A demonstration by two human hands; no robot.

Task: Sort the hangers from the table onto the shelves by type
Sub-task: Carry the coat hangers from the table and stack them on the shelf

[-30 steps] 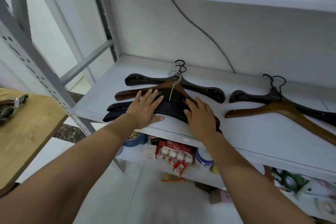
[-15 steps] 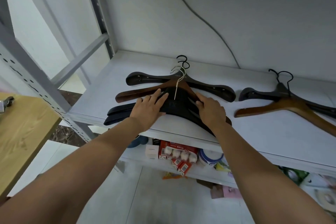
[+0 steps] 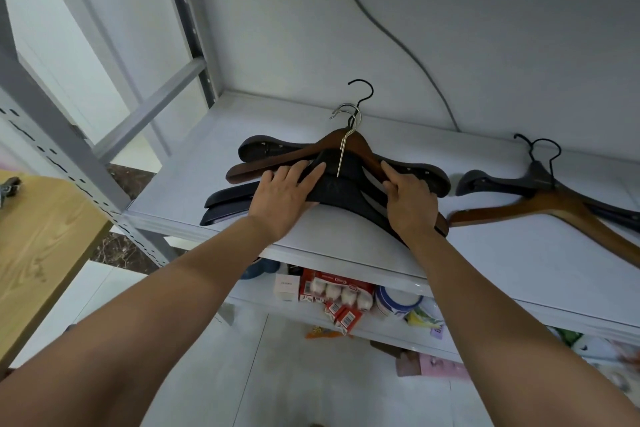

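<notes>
The pile [image 3: 341, 188] of hangers lay on the shelf [image 3: 194, 177], hooks toward the wall. The left hand [image 3: 284, 199] rested flat on its black hangers, fingers straight. The right hand [image 3: 412, 203] bent its fingers over the pile's right arm; whether it gripped could not be told. More hangers [image 3: 554, 199] lay apart at the right.

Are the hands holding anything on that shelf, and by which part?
The left hand presses flat on the left arm of the black hangers; the right hand curls round their right arm.
</notes>
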